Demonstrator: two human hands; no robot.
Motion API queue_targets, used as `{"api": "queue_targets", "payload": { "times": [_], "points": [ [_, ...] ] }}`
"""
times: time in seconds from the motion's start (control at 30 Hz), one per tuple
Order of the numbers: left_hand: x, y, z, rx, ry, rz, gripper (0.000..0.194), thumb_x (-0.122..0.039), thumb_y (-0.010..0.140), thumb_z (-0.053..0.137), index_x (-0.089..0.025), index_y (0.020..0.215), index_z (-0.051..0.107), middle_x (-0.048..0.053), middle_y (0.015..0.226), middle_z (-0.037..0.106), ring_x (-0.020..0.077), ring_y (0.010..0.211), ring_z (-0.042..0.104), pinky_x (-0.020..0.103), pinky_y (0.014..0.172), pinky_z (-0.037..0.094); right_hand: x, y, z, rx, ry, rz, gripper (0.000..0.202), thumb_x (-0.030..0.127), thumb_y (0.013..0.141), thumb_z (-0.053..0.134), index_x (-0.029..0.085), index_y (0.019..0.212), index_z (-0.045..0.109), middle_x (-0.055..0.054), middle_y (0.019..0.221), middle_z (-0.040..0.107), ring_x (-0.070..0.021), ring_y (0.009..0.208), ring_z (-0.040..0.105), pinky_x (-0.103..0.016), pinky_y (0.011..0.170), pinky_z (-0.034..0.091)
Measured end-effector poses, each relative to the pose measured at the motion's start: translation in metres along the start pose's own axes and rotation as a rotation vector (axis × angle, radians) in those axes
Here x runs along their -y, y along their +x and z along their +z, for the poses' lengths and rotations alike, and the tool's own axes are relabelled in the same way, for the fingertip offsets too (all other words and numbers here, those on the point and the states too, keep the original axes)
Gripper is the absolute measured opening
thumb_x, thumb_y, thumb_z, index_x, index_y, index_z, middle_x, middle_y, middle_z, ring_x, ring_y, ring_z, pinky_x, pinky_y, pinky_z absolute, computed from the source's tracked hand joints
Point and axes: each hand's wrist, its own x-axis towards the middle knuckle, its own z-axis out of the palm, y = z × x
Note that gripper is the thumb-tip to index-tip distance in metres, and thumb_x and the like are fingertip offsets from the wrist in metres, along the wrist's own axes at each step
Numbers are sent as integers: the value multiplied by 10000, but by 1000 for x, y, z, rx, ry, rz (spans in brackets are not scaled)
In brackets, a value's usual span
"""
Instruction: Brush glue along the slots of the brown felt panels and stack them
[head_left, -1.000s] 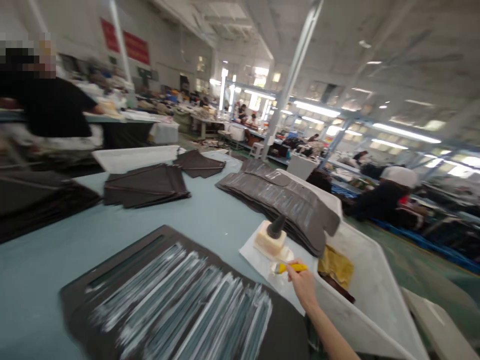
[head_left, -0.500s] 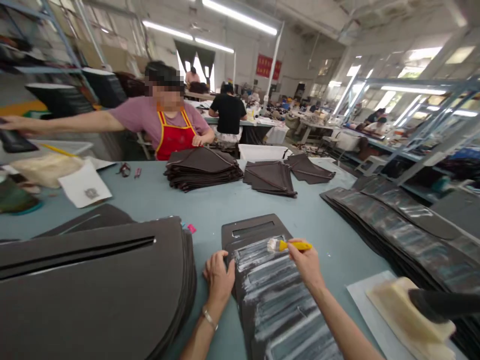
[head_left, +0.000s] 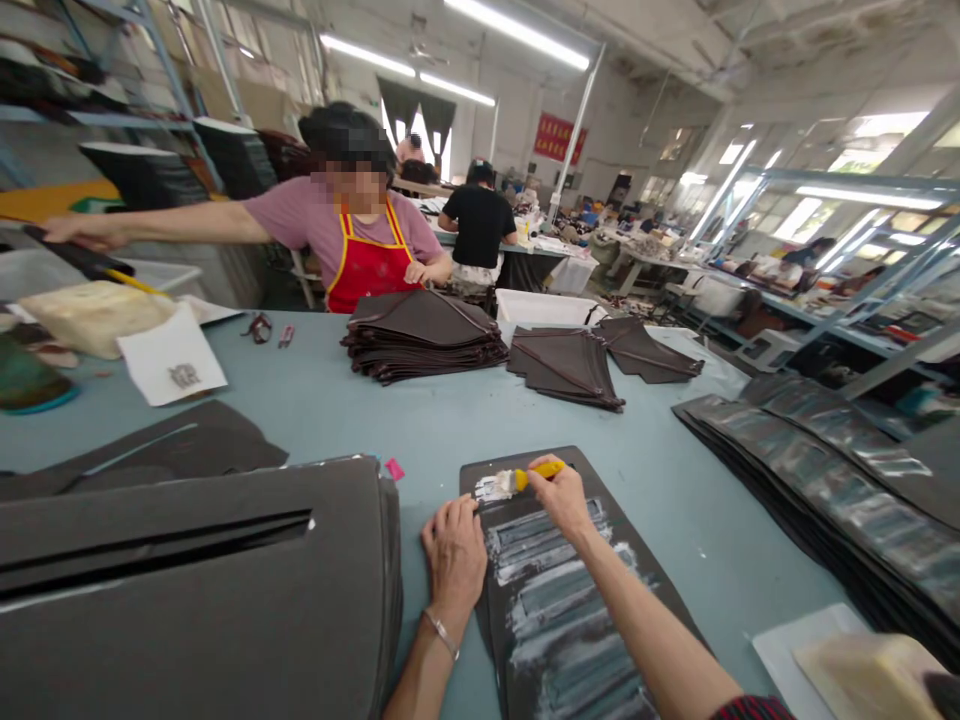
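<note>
A dark sheet panel (head_left: 664, 590) lies on the table, with several whitish, streaky patches along its length. My right hand (head_left: 562, 497) grips a paintbrush (head_left: 553, 468) by its short yellow handle. White paste coats the bristles, which touch the panel near its upper left corner, where a white smear shows. Against the panel's left edge rests my left hand (head_left: 456, 550), its fingers stretched out and nothing held. On that wrist is a silvery bracelet. Left of it stands a thick stack of dark panels (head_left: 202, 610) with a long slot in the top one.
Streaked panels (head_left: 817, 490) are piled at the right. A pale block (head_left: 862, 670) sits on a white sheet at lower right. Across the table (head_left: 315, 420), a co-worker in a red apron (head_left: 375, 265) reaches left, behind a pile of dark pieces (head_left: 424, 335).
My right hand has carried the brush left and up, from the first streaked patch to the panel's top end. My left hand stays at the panel's edge. The camera view has shifted slightly.
</note>
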Motion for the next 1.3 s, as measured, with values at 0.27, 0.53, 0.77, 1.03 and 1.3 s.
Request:
{"api": "queue_targets", "payload": {
  "times": [0.27, 0.53, 0.77, 1.03, 1.3],
  "points": [
    [-1, -1, 1, -11, 44, 11, 249, -242, 923, 368, -250, 1053, 581, 25, 1164, 617, 211, 1120, 483, 413, 963, 296, -38, 25, -69, -331, -284, -1, 246, 374, 723, 491, 189, 764, 648, 13, 581, 561, -133, 541, 470, -238, 559, 344],
    [-1, -2, 4, -28, 68, 45, 238, -244, 916, 381, -251, 1040, 584, 33, 1167, 619, 219, 1113, 494, 415, 950, 307, -40, 21, -58, -255, -266, -27, 227, 372, 731, 485, 201, 755, 633, 30, 537, 520, -133, 518, 461, -236, 545, 334],
    [7, 8, 12, -47, -23, -59, 237, -259, 917, 381, -229, 1061, 567, 42, 1131, 628, 197, 1068, 525, 374, 911, 348, -14, 25, -51, -227, -116, -31, 241, 387, 735, 516, 190, 801, 638, 38, 523, 529, -127, 497, 486, -232, 543, 364],
    [2, 23, 15, -31, 92, -6, 267, -304, 926, 375, -261, 1087, 584, 23, 1170, 628, 234, 1115, 487, 425, 944, 308, 32, 21, 49, 115, 256, 49, 238, 348, 679, 549, 177, 830, 619, 53, 495, 539, -122, 452, 523, -209, 483, 397],
    [-3, 21, 12, -48, 148, -8, 285, -298, 933, 355, -262, 1115, 572, 18, 1186, 622, 233, 1143, 470, 429, 961, 286, -47, 78, -55, -297, -204, 104, 214, 314, 639, 503, 190, 737, 647, 13, 540, 567, -143, 522, 514, -230, 530, 367]
  ]
}}
